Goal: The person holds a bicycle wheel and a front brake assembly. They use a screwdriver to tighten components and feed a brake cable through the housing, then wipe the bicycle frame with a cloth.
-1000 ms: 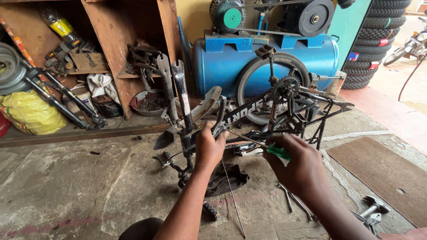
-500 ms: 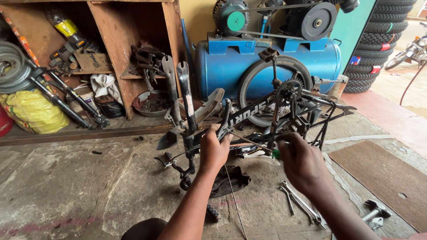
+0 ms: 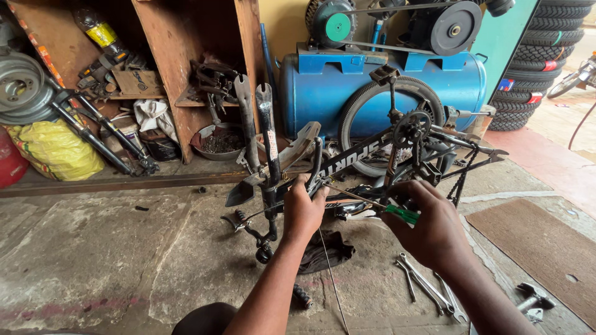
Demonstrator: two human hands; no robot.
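An upside-down black bicycle frame (image 3: 366,155) stands on the concrete floor, fork legs (image 3: 268,124) pointing up and chainring (image 3: 411,128) at the right. My left hand (image 3: 303,209) grips the frame near the head tube. In my right hand (image 3: 431,226) is a green-handled screwdriver (image 3: 372,203), whose thin shaft reaches left toward the frame beside my left hand. A thin cable (image 3: 328,267) hangs down from the frame between my arms.
Wrenches (image 3: 425,285) lie on the floor below my right hand. A dark rag (image 3: 326,251) sits under the frame. Behind stand a blue compressor tank (image 3: 379,80), a loose wheel (image 3: 372,118), stacked tyres (image 3: 534,62), wooden shelves (image 3: 180,68) with parts, and a yellow bag (image 3: 53,149).
My right hand has drawn back slightly to the right with the screwdriver, its tip still at the frame. My left hand keeps its grip.
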